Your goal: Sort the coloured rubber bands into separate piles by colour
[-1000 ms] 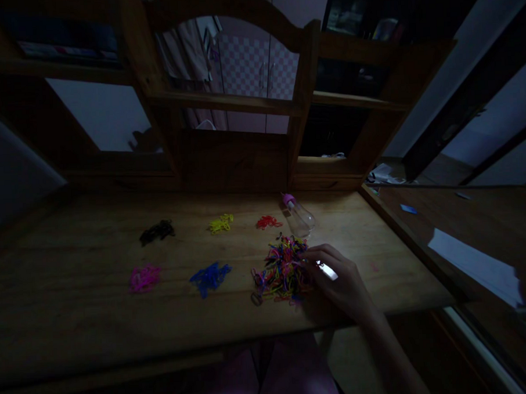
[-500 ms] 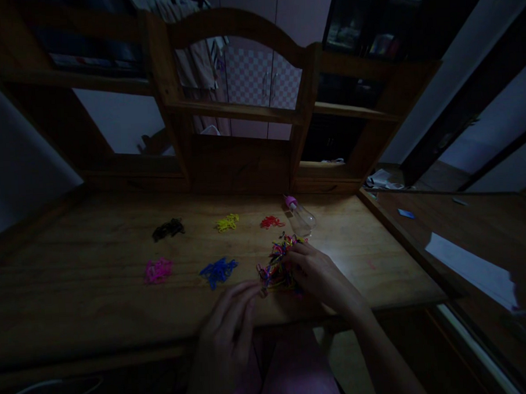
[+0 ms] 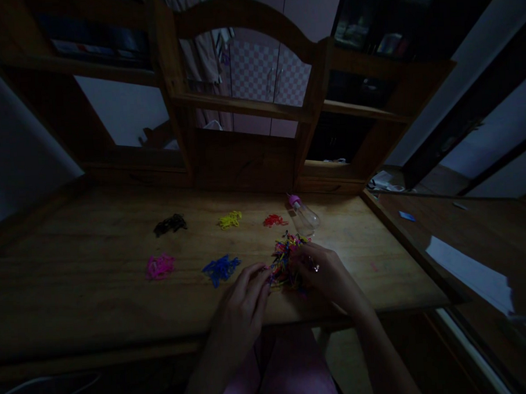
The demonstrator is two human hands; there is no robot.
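A tangled pile of mixed-colour rubber bands [image 3: 286, 264] lies near the front edge of the wooden desk. My left hand [image 3: 245, 299] is at the pile's left edge, thumb and fingers pinched at some bands. From the right, my right hand [image 3: 325, 272] reaches over the pile, its fingers curled into the bands; the exact strands it grips are hidden. Sorted by colour, small heaps lie to the left and behind: blue bands [image 3: 221, 269], pink bands [image 3: 159, 266], black bands [image 3: 170, 224], yellow bands [image 3: 230, 219] and red bands [image 3: 275, 220].
Behind the pile lies a clear bulb-shaped bottle [image 3: 306, 217] with a pink cap. A wooden shelf unit [image 3: 244, 160] rises along the desk's back edge. To the right, a lower surface holds a white paper sheet [image 3: 469, 272] and a small blue card [image 3: 406, 216].
My left hand has moved up and right to the pile's edge, its fingers drawing together. My right hand has shifted slightly right, still in the bands. The view has tilted slightly.
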